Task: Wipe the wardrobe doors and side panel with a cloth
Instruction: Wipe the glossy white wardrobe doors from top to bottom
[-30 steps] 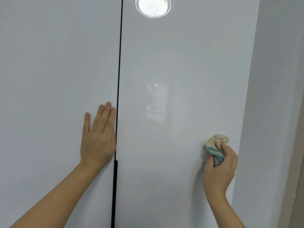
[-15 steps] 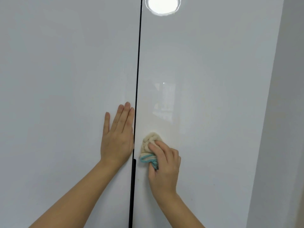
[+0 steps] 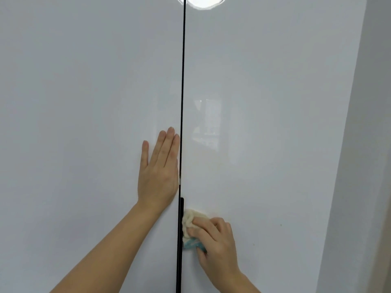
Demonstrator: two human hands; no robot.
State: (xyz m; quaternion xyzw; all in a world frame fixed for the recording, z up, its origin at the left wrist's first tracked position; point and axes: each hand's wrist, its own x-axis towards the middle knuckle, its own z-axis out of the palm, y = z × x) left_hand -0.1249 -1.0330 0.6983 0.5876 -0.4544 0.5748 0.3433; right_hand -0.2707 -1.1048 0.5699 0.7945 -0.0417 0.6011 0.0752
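Glossy wardrobe door (image 3: 275, 144), cloth (image 3: 188, 222) half hidden under right hand (image 3: 218, 244)

A home room: tall glossy white wardrobe doors (image 3: 84, 102) mirror a round ceiling lamp (image 3: 201, 2) and a window (image 3: 208, 121).

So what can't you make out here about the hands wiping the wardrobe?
Head view only:
- Cloth: mostly hidden under the right hand; its full size and pattern are unclear.
- Right door: faint specks, too small to tell dirt from marks.
- Round glare: cut by the top edge; its source is unseen.
- Grey strip on the right: side panel or wall, cannot tell.
- Left hand: flat on the left door, hiding what is beneath.
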